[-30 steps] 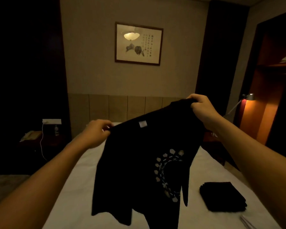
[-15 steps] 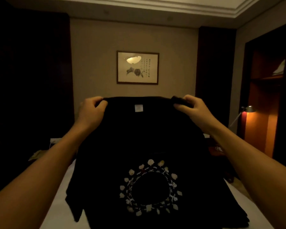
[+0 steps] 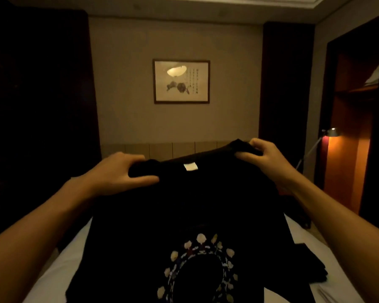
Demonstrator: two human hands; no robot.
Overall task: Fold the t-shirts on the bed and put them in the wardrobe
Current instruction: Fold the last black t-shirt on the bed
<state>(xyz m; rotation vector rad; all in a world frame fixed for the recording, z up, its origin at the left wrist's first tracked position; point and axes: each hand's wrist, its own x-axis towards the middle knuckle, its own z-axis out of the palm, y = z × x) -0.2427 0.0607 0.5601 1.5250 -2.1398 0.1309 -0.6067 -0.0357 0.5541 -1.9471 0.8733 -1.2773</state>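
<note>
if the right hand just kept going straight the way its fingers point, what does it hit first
The right hand grips the black t-shirt at its shoulder, fingers pointing leftward toward the left hand. Going straight on, it would meet more shirt fabric along the collar, near the white label, though depth is hard to judge.

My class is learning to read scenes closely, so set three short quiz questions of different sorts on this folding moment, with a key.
1. True or false: both hands grip the black cotton t-shirt with the ring of pale petals at its shoulders.
2. Multiple choice: the small white label at the collar lies (A) between the left hand and the right hand, (B) under the left hand, (C) on the white bed sheet.
3. Fill in: on the wall behind hangs a framed ____.

Key: 1 true; 2 A; 3 picture.
</note>
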